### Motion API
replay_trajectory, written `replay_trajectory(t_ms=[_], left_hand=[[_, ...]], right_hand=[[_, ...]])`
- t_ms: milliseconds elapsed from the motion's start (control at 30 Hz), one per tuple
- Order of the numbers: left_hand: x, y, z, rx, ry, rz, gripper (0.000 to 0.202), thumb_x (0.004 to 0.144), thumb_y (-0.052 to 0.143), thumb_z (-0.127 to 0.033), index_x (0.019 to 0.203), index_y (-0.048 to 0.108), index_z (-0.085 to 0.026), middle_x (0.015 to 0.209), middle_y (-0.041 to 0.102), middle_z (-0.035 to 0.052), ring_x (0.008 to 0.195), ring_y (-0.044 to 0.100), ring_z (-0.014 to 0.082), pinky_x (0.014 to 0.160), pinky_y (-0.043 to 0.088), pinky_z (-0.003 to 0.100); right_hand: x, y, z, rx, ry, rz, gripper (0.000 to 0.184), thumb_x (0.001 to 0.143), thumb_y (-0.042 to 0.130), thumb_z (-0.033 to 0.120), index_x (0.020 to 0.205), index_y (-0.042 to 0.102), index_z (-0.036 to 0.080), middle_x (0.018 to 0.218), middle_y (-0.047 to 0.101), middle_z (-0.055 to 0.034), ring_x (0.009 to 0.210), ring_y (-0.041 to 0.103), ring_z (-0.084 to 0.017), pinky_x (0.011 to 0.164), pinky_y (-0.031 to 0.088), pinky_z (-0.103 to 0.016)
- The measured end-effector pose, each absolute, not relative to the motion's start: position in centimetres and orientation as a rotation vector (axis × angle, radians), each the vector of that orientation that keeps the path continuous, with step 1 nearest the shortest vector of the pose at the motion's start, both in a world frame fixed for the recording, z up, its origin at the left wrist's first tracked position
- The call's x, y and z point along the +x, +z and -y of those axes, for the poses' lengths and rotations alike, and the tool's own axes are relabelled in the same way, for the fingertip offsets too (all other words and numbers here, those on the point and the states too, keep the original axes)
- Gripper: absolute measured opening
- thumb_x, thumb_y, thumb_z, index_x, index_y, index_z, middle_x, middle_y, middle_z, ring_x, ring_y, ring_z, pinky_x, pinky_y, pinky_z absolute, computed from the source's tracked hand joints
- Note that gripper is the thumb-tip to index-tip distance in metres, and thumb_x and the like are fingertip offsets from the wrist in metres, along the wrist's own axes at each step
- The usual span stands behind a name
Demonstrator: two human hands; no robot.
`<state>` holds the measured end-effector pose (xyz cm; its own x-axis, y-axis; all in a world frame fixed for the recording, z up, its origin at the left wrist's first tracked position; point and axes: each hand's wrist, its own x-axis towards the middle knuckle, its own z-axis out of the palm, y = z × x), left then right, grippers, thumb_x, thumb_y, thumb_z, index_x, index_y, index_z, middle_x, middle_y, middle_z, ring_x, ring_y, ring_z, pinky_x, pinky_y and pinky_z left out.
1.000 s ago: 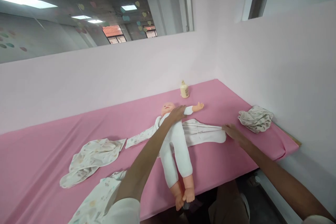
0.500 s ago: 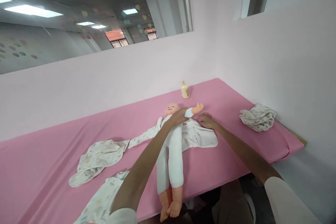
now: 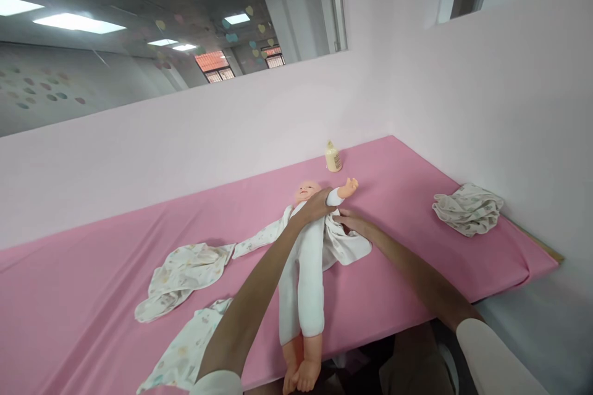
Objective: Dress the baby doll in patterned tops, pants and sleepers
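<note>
A baby doll in a white bodysuit lies on its back on the pink-covered table, its feet at the near edge. My left hand is closed around the doll's raised arm, close to the white cuff. A printed baby shirt is on the doll's other arm, which stretches out to the left. The shirt's loose half lies beside the body on the right, inner side up. My right hand grips this half near the doll's armpit, bunching the cloth; its fingertips are partly hidden in the folds.
A cream pump bottle stands behind the doll's head by the wall. Crumpled printed cloth lies at the table's right edge. Two more printed cloth pieces, one farther back and one nearer, lie to the left. White walls border the table.
My right hand has moved left toward the doll and gathered the shirt's loose half, which is now bunched. My left hand stays on the doll's arm. The view has shifted slightly.
</note>
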<state>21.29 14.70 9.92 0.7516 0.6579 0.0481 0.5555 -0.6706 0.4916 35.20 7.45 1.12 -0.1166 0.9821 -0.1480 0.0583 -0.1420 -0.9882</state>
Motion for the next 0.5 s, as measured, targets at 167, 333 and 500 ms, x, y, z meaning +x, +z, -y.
replay_trajectory(t_ms=[167, 333, 500], left_hand=[[21.0, 10.0, -14.8, 2.432, 0.354, -0.895, 0.035, 0.077, 0.060, -0.030, 0.109, 0.056, -0.018, 0.110, 0.065, 0.0055, 0.096, 0.061, 0.0232, 0.078, 0.047, 0.032], [21.2, 9.9, -14.6, 2.437, 0.333, -0.920, 0.031, 0.076, 0.059, -0.026, 0.105, 0.055, -0.018, 0.107, 0.065, 0.0052, 0.095, 0.061, 0.0230, 0.075, 0.046, 0.032], [21.6, 9.6, -14.6, 2.469, 0.287, -0.938, 0.025, 0.076, 0.057, -0.025, 0.099, 0.054, -0.018, 0.101, 0.066, 0.0050, 0.090, 0.061, 0.0227, 0.070, 0.045, 0.031]], right_hand=[[37.4, 1.1, -8.0, -1.150, 1.461, 1.085, 0.011, 0.084, 0.056, 0.025, 0.090, 0.053, 0.017, 0.077, 0.062, -0.0024, 0.069, 0.057, -0.014, 0.063, 0.046, -0.024], [42.7, 1.9, -7.9, -1.189, 1.465, 0.990, 0.013, 0.080, 0.057, 0.020, 0.073, 0.046, 0.019, 0.074, 0.063, -0.0036, 0.071, 0.062, -0.015, 0.072, 0.050, -0.026], [43.5, 1.8, -7.6, -1.397, 1.454, 1.200, 0.021, 0.068, 0.067, 0.013, 0.082, 0.052, 0.018, 0.080, 0.068, -0.0038, 0.063, 0.061, -0.014, 0.061, 0.049, -0.026]])
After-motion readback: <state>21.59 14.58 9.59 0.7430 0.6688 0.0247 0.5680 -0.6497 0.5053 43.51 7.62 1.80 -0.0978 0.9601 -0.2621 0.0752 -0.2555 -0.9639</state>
